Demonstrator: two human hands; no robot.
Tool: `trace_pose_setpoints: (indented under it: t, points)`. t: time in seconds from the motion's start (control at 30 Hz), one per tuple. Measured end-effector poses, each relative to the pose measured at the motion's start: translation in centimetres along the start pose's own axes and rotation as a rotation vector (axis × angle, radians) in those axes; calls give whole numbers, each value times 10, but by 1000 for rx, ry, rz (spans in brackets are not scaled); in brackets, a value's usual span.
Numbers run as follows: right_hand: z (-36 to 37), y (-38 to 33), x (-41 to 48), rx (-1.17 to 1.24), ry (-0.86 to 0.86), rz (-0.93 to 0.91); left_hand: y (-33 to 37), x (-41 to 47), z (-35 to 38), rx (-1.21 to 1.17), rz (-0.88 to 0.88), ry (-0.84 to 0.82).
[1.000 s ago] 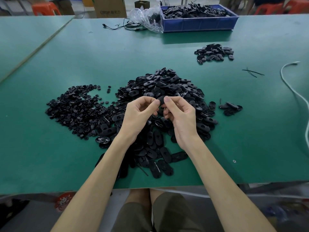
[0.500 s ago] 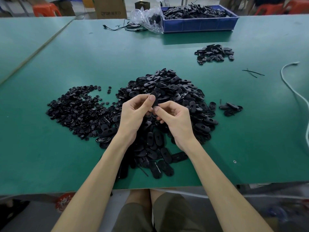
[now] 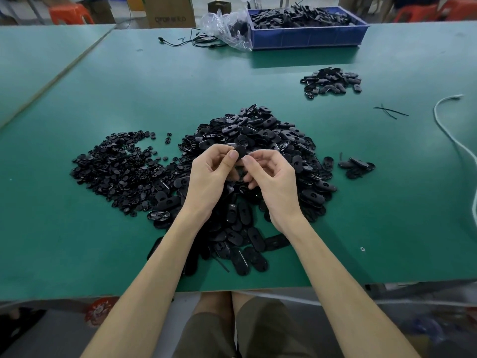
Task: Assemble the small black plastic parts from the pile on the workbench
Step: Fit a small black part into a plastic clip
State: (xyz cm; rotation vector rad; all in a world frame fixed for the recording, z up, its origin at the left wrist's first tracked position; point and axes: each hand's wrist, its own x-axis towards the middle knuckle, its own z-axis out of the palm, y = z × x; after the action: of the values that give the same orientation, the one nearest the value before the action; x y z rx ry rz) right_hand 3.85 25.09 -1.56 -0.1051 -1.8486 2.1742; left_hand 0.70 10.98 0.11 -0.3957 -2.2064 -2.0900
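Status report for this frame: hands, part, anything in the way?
Left hand and right hand both pinch one small black part, over the main pile. No obstruction seen.

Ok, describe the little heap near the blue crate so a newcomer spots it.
Find the blue crate at the far edge of the workbench. In front of its right half lies a small heap of black oval parts, apart from the big central pile and larger than the cluster beside it.

Desk point(image 3: 103, 241): main pile of oval parts point(image 3: 258, 130) at frame centre; pile of small round parts point(image 3: 116, 166) touching its left side. Small cluster point(image 3: 357, 166) just right of it. Separate heap point(image 3: 331, 82) upper right; crate of parts point(image 3: 307, 38) behind that, plastic bag point(image 3: 227, 29) at crate's left end.
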Motion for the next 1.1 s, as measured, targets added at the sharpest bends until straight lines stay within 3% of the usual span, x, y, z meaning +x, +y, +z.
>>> trace_pose_setpoints:
  t: [0.47,1.1]
  points:
    - [-1,0,1,-8,57,13,7,-2,5,207,-25,-131]
    - [-2,-1,2,-33,37,32,9,-2,9,302,-45,-88]
